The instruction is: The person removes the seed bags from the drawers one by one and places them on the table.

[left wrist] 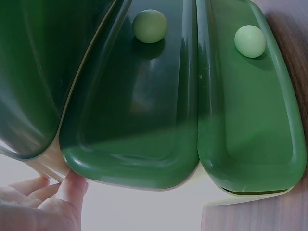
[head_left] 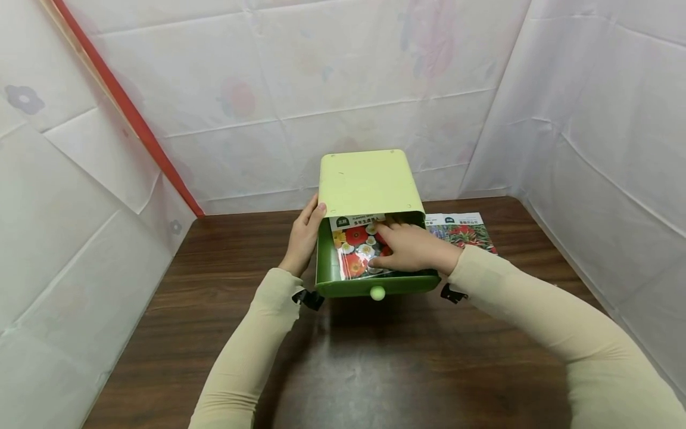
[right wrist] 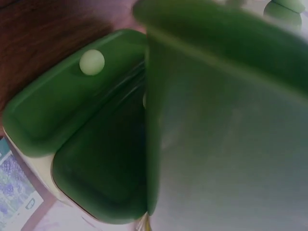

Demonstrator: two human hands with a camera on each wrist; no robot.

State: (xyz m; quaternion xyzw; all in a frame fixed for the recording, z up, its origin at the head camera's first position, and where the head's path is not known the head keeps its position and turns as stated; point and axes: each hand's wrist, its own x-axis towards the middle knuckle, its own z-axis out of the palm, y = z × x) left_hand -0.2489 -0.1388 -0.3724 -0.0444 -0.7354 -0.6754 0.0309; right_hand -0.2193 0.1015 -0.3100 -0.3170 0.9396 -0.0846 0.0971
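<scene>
A small desktop drawer cabinet (head_left: 370, 179) with a pale yellow-green shell stands on the table. Its top drawer (head_left: 343, 289), dark green with a round knob (head_left: 377, 292), is pulled out. Inside lies a flower seed packet (head_left: 354, 247) printed with red, white and yellow blooms. My left hand (head_left: 302, 239) rests against the cabinet's left side, its thumb by the front edge. My right hand (head_left: 417, 247) reaches into the drawer and touches the packet, thumb spread from the fingers; some fingertips are hidden. Two lower drawers, one with a knob (left wrist: 250, 41), are closed in the left wrist view.
Other seed packets (head_left: 468, 232) lie on the table to the right of the cabinet. Dark wooden tabletop (head_left: 225, 322) surrounds it. White patterned sheeting (head_left: 343, 77) hangs behind and on both sides, with a red strip (head_left: 128, 110) at the left.
</scene>
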